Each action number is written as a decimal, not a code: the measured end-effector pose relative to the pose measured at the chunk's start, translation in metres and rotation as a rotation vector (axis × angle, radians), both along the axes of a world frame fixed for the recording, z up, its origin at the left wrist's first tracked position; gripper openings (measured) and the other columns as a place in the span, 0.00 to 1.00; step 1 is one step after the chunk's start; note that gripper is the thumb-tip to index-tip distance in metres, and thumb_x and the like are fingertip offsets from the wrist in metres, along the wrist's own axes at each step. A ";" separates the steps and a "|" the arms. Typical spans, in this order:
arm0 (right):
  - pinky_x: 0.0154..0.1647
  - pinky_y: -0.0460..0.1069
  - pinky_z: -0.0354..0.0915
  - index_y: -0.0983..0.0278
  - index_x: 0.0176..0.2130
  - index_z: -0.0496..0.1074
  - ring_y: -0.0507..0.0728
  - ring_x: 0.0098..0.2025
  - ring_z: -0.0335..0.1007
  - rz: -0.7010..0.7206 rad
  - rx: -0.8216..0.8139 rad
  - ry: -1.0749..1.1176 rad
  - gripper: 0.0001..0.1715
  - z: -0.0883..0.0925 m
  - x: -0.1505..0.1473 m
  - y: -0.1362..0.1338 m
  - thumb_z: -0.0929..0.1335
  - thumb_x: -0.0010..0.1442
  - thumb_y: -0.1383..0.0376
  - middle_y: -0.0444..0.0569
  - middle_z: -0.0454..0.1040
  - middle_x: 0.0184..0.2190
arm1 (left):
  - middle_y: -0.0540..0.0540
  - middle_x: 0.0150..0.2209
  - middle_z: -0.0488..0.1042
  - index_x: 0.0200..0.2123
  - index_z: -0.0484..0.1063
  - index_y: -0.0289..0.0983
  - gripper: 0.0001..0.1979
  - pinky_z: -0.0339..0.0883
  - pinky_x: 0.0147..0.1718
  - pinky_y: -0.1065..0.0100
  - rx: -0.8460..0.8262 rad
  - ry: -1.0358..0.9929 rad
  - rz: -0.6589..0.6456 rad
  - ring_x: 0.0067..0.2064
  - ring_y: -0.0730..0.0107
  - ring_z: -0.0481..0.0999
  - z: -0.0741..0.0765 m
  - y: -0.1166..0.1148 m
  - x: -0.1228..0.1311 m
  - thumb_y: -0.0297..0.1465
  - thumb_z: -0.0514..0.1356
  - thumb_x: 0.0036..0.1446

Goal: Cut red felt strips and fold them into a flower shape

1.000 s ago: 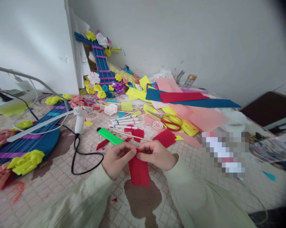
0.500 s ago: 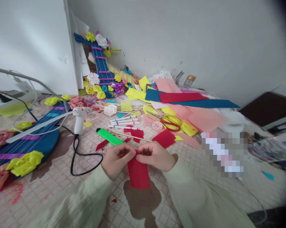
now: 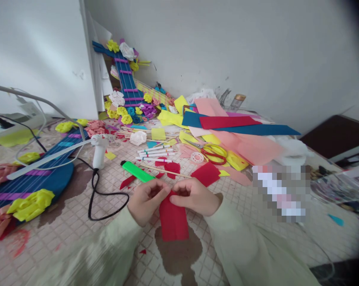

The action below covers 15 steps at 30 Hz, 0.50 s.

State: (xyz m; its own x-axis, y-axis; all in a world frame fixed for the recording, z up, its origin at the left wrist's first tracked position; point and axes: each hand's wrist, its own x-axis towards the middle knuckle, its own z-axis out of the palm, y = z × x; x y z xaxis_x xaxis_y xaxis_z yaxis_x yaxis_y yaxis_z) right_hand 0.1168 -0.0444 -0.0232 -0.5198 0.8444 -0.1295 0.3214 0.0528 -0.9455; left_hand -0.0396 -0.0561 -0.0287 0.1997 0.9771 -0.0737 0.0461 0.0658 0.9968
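Both my hands pinch the top edge of a red strip of crepe paper (image 3: 174, 222), which hangs down toward me above the table. My left hand (image 3: 146, 200) is closed on its upper left corner, thumb and forefinger together. On the upper right, my right hand (image 3: 195, 195) grips it between thumb and curled fingers. The fingertips of the two hands nearly meet, and they hide the paper's top edge. Just beyond my left hand lies a bright green utility knife (image 3: 138, 171). Red paper pieces (image 3: 205, 174) and a thin wooden stick (image 3: 164, 171) lie past my fingers.
At left are a white glue gun (image 3: 99, 153) with a black cord and a blue paper guitar (image 3: 57, 172) with paper flowers. Several markers (image 3: 155, 151), red-handled scissors (image 3: 215, 154) and coloured paper strips (image 3: 242, 126) lie farther back. Another decorated guitar (image 3: 128, 79) leans at the wall.
The red paper's lower end hangs slightly lower and looks a little broader. My hands have barely shifted, and both still pinch the paper.
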 end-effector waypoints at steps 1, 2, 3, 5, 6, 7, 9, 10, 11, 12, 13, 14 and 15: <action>0.21 0.42 0.53 0.68 0.24 0.67 0.47 0.22 0.56 -0.010 -0.005 0.008 0.06 0.000 0.000 0.000 0.65 0.47 0.65 0.41 0.62 0.18 | 0.52 0.19 0.65 0.23 0.68 0.34 0.09 0.57 0.20 0.75 0.006 0.002 0.004 0.22 0.76 0.63 0.000 0.000 0.000 0.35 0.57 0.45; 0.21 0.42 0.53 0.68 0.24 0.67 0.47 0.22 0.56 -0.021 -0.013 0.019 0.06 0.000 0.000 0.000 0.65 0.47 0.65 0.41 0.63 0.18 | 0.52 0.19 0.65 0.23 0.68 0.34 0.10 0.57 0.20 0.75 0.010 -0.002 0.005 0.22 0.76 0.63 0.000 0.000 0.000 0.35 0.57 0.45; 0.21 0.42 0.54 0.68 0.24 0.67 0.47 0.22 0.56 -0.032 -0.024 0.032 0.06 0.001 0.000 0.000 0.65 0.46 0.65 0.41 0.63 0.19 | 0.52 0.20 0.65 0.23 0.68 0.33 0.10 0.57 0.21 0.75 0.009 -0.011 0.003 0.22 0.76 0.63 0.000 0.000 0.001 0.35 0.57 0.45; 0.21 0.42 0.53 0.68 0.24 0.67 0.46 0.21 0.56 -0.051 -0.053 0.066 0.05 0.002 0.000 0.000 0.65 0.46 0.66 0.41 0.62 0.18 | 0.51 0.20 0.66 0.23 0.67 0.33 0.09 0.59 0.22 0.75 -0.006 -0.035 -0.015 0.23 0.75 0.65 0.001 0.001 0.001 0.35 0.58 0.43; 0.21 0.42 0.53 0.68 0.23 0.67 0.46 0.21 0.55 -0.056 -0.070 0.081 0.05 0.003 0.000 0.000 0.65 0.46 0.66 0.40 0.62 0.18 | 0.51 0.21 0.67 0.22 0.67 0.33 0.09 0.59 0.22 0.74 -0.014 -0.044 -0.021 0.23 0.75 0.65 0.001 0.001 0.001 0.34 0.59 0.42; 0.20 0.42 0.52 0.68 0.23 0.66 0.46 0.20 0.54 -0.060 -0.084 0.093 0.05 0.004 0.000 -0.001 0.65 0.46 0.67 0.40 0.61 0.17 | 0.51 0.21 0.67 0.22 0.67 0.33 0.09 0.59 0.22 0.74 -0.018 -0.049 -0.022 0.23 0.76 0.65 0.002 0.000 0.001 0.34 0.60 0.41; 0.20 0.42 0.52 0.68 0.22 0.66 0.46 0.20 0.54 -0.069 -0.099 0.108 0.06 0.006 0.000 0.000 0.66 0.45 0.66 0.39 0.60 0.16 | 0.51 0.20 0.66 0.21 0.66 0.33 0.09 0.60 0.22 0.74 -0.008 -0.041 -0.013 0.23 0.76 0.65 0.001 0.000 0.001 0.34 0.60 0.41; 0.20 0.42 0.52 0.68 0.22 0.66 0.46 0.20 0.54 -0.073 -0.103 0.114 0.06 0.006 0.000 0.000 0.66 0.45 0.66 0.39 0.60 0.16 | 0.51 0.20 0.66 0.21 0.66 0.33 0.09 0.60 0.22 0.74 0.007 -0.027 -0.009 0.23 0.75 0.65 0.000 0.000 0.001 0.34 0.59 0.42; 0.20 0.42 0.52 0.68 0.22 0.65 0.46 0.20 0.54 -0.073 -0.107 0.118 0.06 0.006 0.000 0.000 0.66 0.45 0.66 0.39 0.60 0.16 | 0.51 0.20 0.67 0.21 0.67 0.33 0.09 0.60 0.22 0.74 0.026 -0.010 -0.008 0.23 0.75 0.65 -0.001 0.000 0.001 0.34 0.59 0.42; 0.20 0.42 0.52 0.68 0.22 0.65 0.46 0.20 0.54 -0.072 -0.107 0.120 0.06 0.006 0.000 0.000 0.66 0.45 0.66 0.39 0.60 0.17 | 0.50 0.21 0.67 0.22 0.67 0.33 0.09 0.61 0.22 0.74 0.049 0.012 -0.011 0.23 0.75 0.66 -0.002 0.000 0.000 0.34 0.59 0.43; 0.20 0.42 0.51 0.67 0.22 0.65 0.46 0.20 0.54 -0.071 -0.105 0.121 0.06 0.006 0.000 0.000 0.66 0.45 0.66 0.39 0.60 0.17 | 0.50 0.21 0.67 0.22 0.67 0.33 0.09 0.61 0.23 0.74 0.077 0.037 -0.015 0.24 0.74 0.66 -0.003 0.000 0.000 0.34 0.58 0.44; 0.20 0.42 0.51 0.67 0.22 0.65 0.46 0.20 0.54 -0.070 -0.100 0.119 0.07 0.006 0.000 0.000 0.66 0.45 0.66 0.39 0.60 0.16 | 0.50 0.22 0.68 0.23 0.67 0.33 0.08 0.61 0.23 0.73 0.111 0.063 -0.020 0.24 0.74 0.66 -0.004 0.000 -0.001 0.34 0.58 0.45; 0.19 0.42 0.51 0.67 0.21 0.65 0.46 0.19 0.53 -0.072 -0.093 0.114 0.07 0.006 0.000 0.000 0.66 0.45 0.66 0.39 0.59 0.16 | 0.49 0.22 0.68 0.23 0.68 0.33 0.08 0.61 0.23 0.73 0.145 0.089 -0.023 0.25 0.74 0.66 -0.005 0.000 -0.002 0.34 0.57 0.46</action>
State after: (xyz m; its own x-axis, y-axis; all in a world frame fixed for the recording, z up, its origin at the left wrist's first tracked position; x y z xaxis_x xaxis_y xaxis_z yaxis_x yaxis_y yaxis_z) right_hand 0.1163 -0.0440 -0.0174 -0.4738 0.8673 -0.1527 0.2111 -0.0564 -0.9758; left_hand -0.0412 -0.0558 -0.0341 0.2213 0.9739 0.0494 0.1342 -0.0806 0.9877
